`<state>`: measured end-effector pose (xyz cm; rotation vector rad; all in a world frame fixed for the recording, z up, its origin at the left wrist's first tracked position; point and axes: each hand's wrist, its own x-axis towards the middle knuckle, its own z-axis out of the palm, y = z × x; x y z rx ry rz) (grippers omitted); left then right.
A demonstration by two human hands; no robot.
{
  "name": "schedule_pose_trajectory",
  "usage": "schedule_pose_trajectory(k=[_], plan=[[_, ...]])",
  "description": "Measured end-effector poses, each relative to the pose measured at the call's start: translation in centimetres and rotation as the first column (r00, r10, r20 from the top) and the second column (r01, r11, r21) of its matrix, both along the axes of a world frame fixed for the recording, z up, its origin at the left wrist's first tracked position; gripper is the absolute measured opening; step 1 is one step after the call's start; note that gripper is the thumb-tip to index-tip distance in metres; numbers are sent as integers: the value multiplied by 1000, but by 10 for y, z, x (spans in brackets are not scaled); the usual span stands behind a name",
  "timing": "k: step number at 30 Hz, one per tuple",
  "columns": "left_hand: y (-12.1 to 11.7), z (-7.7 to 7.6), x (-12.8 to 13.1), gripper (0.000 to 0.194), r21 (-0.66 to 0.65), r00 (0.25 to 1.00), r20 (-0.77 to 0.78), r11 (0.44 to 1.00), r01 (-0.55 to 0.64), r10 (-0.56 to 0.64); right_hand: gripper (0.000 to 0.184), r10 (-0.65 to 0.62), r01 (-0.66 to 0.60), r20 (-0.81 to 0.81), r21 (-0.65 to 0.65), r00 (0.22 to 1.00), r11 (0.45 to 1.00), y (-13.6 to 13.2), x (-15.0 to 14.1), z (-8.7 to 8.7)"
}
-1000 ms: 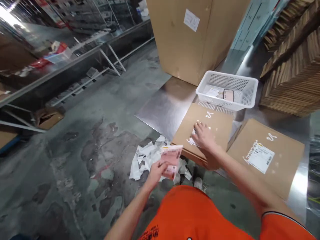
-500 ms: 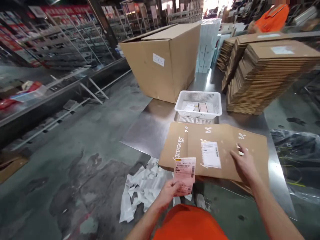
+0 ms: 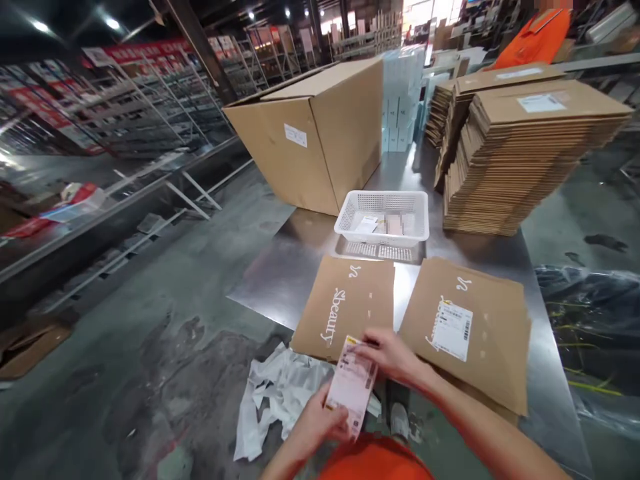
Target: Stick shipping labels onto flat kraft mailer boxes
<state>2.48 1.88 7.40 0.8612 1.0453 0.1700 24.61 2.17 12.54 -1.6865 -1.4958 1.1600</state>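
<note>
My left hand (image 3: pixel 320 417) grips the lower end of a shipping label (image 3: pixel 351 387), a pale pinkish sheet with printed text and barcodes. At the label's upper edge, the fingers of my right hand (image 3: pixel 393 355) are closed on it too. Beyond the hands, a flat brown carton (image 3: pixel 345 303) with white lettering lies at the table's near edge. To its right is a small pile of flat cartons (image 3: pixel 493 333), whose top one bears a white shipping label (image 3: pixel 453 331). A strip of bare table separates the two.
A white plastic basket (image 3: pixel 383 233) holds papers. Behind it stand a large cardboard box (image 3: pixel 300 153) and pale blue boxes (image 3: pixel 400 113). Stacked flat cartons (image 3: pixel 530 167) are at right. Crumpled white backing paper (image 3: pixel 280 393) hangs low at left. A person in orange (image 3: pixel 535 40) is farther back.
My right hand has moved left from the right-hand carton to the label in my left hand. The labelled carton has shifted right, opening a gap beside the left carton.
</note>
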Motion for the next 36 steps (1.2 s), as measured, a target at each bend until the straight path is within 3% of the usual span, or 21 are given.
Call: schedule_pose_trajectory(k=[3, 5, 7, 10, 13, 17, 19, 23, 25, 27, 29, 32, 34, 36], plan=[[10, 15, -6, 77, 172, 989, 28, 974, -145, 143, 28, 79, -83, -96, -39, 992, 996, 1, -22, -12], [18, 24, -7, 58, 246, 976, 16, 945, -216, 218, 27, 162, -166, -160, -14, 974, 986, -4, -29, -17], [23, 26, -5, 47, 209, 969, -52, 951, -227, 243, 25, 183, -180, -166, 31, 969, 983, -7, -33, -19], [24, 16, -2, 57, 153, 953, -136, 956, -249, 270, 19, 173, -166, -113, 69, 978, 984, -6, -38, -21], [20, 2, -3, 63, 190, 932, -194, 944, -270, 305, 11, 186, -183, -93, 34, 978, 982, -3, -39, -24], [17, -5, -11, 59, 214, 927, -214, 940, -264, 309, 13, 280, -280, -88, 8, 956, 960, 11, -30, -26], [18, -7, -16, 51, 201, 938, -199, 948, -246, 285, 18, 290, -291, 13, 45, 957, 956, 30, -17, -28], [27, -20, -21, 45, 170, 934, -199, 949, -265, 296, 22, 129, -174, 293, 132, 947, 976, 93, 13, -42], [30, -30, -22, 45, 154, 929, -192, 945, -289, 315, 20, 119, -209, 476, 141, 871, 968, 122, 21, -47], [26, -39, -28, 46, 128, 931, -187, 948, -292, 313, 26, 153, -268, 661, 76, 735, 961, 140, 25, -47], [13, -46, -45, 49, 74, 941, -201, 962, -262, 271, 40, 150, -230, 770, -5, 620, 973, 148, 26, -45], [-5, -46, -86, 54, 37, 934, -253, 967, -252, 253, 46, 33, -91, 813, 25, 581, 996, 147, 14, -47], [-2, -40, -108, 52, 153, 890, -305, 940, -306, 340, 49, 20, -152, 794, 92, 607, 984, 135, -10, -57], [17, -34, -115, 46, 311, 838, -310, 880, -358, 450, 59, 105, -322, 768, 137, 632, 937, 112, -43, -70]])
